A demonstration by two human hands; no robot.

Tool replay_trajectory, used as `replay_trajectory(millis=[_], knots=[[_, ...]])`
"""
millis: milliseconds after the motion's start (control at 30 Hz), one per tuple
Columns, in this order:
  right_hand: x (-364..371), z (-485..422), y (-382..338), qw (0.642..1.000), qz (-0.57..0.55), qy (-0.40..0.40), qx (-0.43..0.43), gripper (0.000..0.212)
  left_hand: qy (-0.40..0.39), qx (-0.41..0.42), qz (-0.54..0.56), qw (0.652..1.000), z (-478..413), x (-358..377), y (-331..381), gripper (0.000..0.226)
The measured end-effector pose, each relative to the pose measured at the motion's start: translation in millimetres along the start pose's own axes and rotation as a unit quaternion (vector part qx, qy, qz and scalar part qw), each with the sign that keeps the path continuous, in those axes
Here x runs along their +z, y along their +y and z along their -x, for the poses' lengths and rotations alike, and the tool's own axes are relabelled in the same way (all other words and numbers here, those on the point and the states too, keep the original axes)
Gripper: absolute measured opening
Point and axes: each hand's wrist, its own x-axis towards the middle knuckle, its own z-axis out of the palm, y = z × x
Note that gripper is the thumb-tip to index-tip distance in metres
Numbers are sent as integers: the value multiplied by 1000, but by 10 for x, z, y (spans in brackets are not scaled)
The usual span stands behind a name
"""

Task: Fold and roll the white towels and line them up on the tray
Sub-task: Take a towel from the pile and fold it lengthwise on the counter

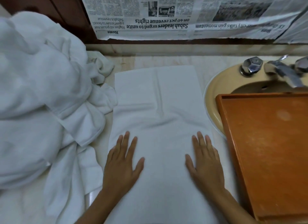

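A white towel (pixel 160 110) lies folded into a long flat strip on the counter, running away from me. My left hand (pixel 122 163) presses flat on its near left part, fingers straight and spread. My right hand (pixel 205 160) presses flat on its near right part in the same way. A brown wooden tray (pixel 270 148) rests to the right, partly over the sink, with nothing on it. A big heap of loose white towels (pixel 38 97) fills the left side.
A beige sink (pixel 215 93) with chrome taps (pixel 250 66) sits at the back right, under the tray's far end. Newspaper sheets (pixel 166 15) hang on the wall behind the pale counter (pixel 203 73).
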Motion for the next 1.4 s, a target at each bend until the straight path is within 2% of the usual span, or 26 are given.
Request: replay_trajectory(millis=[167, 300, 467, 567, 667, 967, 1100, 1167, 1267, 1400], knots=[[-64, -699, -82, 1000, -3, 12, 17, 71, -2, -28, -14, 1000, -715, -79, -51, 74], [-114, -885, -238, 998, -28, -13, 48, 67, -20, -47, 5, 999, -878, -141, 16, 79], [-24, -196, -244, 996, -69, 7, 59, 75, 7, -23, 52, 998, -143, -17, 93, 68], [63, 257, -70, 997, -50, -1, 60, 73, 5, -17, 49, 999, 349, 68, 20, 66], [79, 340, 66, 999, -27, -9, 44, 72, -8, -17, 29, 999, 468, 77, -38, 67], [-31, -459, -61, 999, -7, 7, 34, 75, 20, -12, -8, 1000, -373, -22, -103, 68], [-102, -893, -221, 998, 3, 1, 61, 80, -19, -17, -25, 999, -834, -128, -144, 76], [-153, -970, -328, 996, 4, -1, 85, 72, -39, -31, -18, 999, -918, -188, -99, 83], [-156, -719, -456, 996, -22, 17, 79, 68, -24, -46, 16, 999, -690, -220, 55, 82], [42, 5, -331, 998, -27, 4, 52, 74, -16, 3, 14, 1000, 64, -35, -25, 66]])
